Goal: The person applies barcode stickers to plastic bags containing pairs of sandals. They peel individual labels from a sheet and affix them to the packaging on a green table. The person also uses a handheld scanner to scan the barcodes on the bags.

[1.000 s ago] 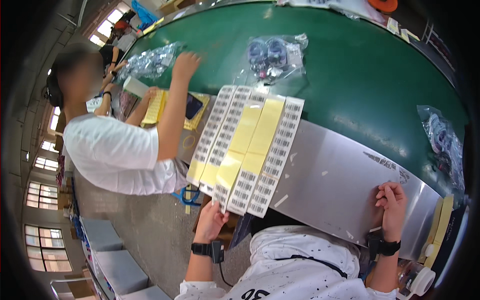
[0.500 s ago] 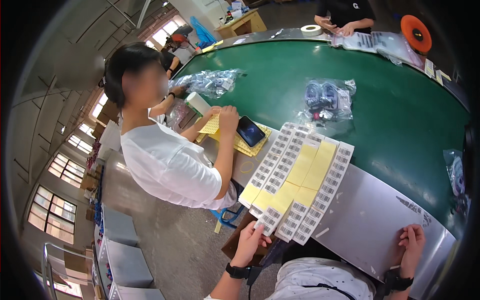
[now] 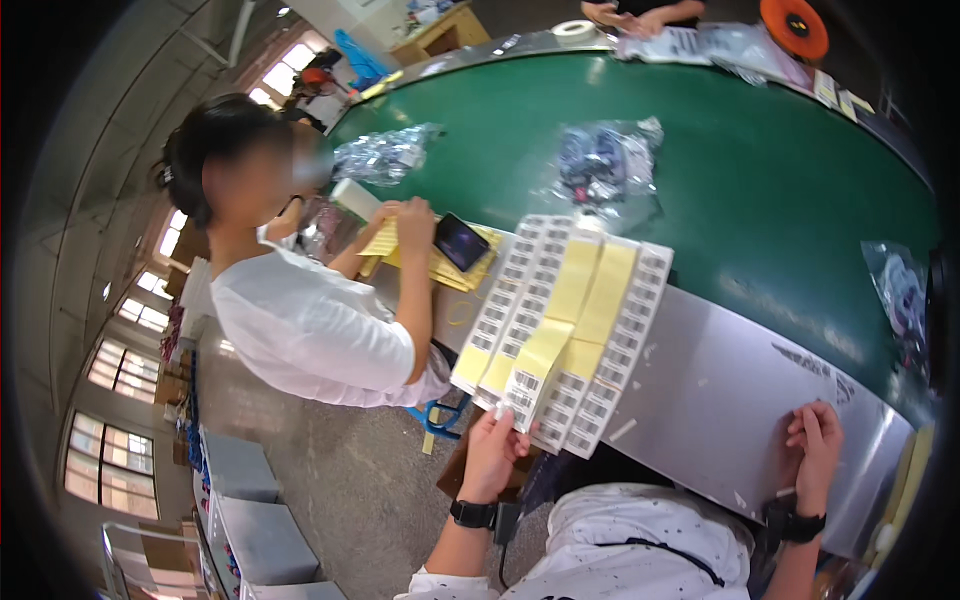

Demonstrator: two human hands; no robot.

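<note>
My left hand (image 3: 492, 448) pinches the near end of a strip of barcode stickers (image 3: 525, 388), which lifts a little off the stack beneath it. That stack is several sheets of barcode labels (image 3: 628, 340) with bare yellow backing (image 3: 605, 290) where stickers are gone. It lies on the metal ledge (image 3: 700, 370) beside the green belt. Over the ledge's right part, my right hand (image 3: 815, 435) holds nothing, its fingers loosely bent and apart.
A co-worker in white (image 3: 300, 320) at my left handles yellow label sheets (image 3: 380, 240) beside a phone (image 3: 462, 242). Bagged shoes (image 3: 600, 165) lie on the green belt (image 3: 740, 190). Another bag (image 3: 900, 310) lies far right. Another person's hands (image 3: 640, 20) work across the belt.
The view has shifted, so the scene sits further left and higher. My left hand has raised the strip's near end, which now curves up. My right hand still holds nothing.
</note>
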